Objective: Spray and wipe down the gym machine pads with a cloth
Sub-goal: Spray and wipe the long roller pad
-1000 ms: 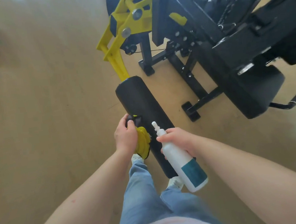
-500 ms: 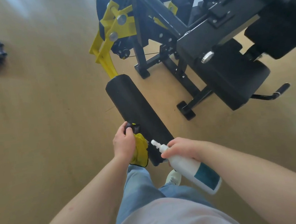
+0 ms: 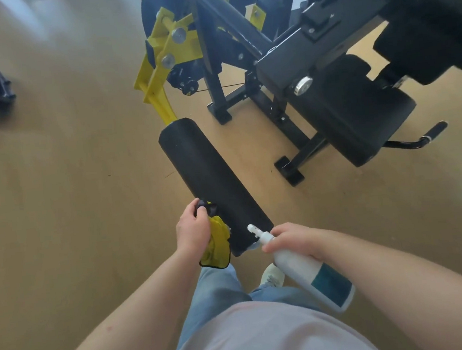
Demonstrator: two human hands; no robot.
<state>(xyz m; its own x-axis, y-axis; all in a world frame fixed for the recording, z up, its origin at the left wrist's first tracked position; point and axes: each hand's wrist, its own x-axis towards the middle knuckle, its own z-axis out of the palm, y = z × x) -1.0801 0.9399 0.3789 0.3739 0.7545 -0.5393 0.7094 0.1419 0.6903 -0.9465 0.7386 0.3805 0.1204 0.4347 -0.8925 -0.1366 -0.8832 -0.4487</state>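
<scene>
The roller pad (image 3: 210,182) is plain matt black, with no pattern. Just left of its near end, the cloth (image 3: 217,244) is bright yellow with a thin dark edging. The spray bottle (image 3: 305,269) on the right is white with a white nozzle, and its label (image 3: 331,284) is a block of dark teal. Farther off, the lever arm (image 3: 164,67) is yellow with silver bolts (image 3: 178,33). The machine frame (image 3: 241,39) and the seat pad (image 3: 361,121) are black, and the knob (image 3: 302,84) is silver. The floor (image 3: 67,177) is an even tan. Nearest, the jeans (image 3: 213,293) are light blue, the shirt (image 3: 270,339) is pale pinkish grey and the shoe (image 3: 271,276) is white.
</scene>
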